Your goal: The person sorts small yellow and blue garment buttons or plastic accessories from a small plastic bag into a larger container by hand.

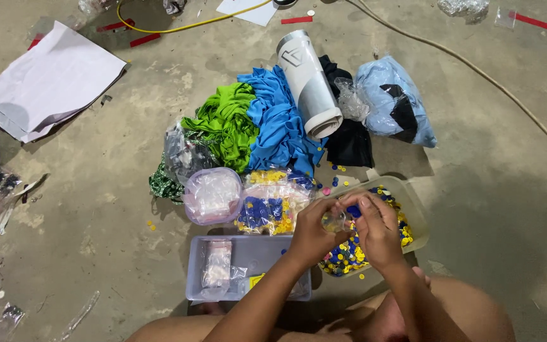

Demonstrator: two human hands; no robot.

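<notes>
While we are sitting on the concrete floor [489, 209], our left hand [311, 231] and right hand [378, 231] are pinching together on a small clear bag [335, 220] at centre right of the frame, above a clear tub [413, 206] of blue, yellow and pink buttons. The tub is looking well filled, so much seems left. Filled button packets [270, 202] are piling just left of the hands, suggesting part is done. A lidded round container [213, 195] is resting left of those, a rectangular tray [257, 253] of packets below, and a white roll [308, 82] is lying on folded blue cloth [280, 120] at upper centre.
</notes>
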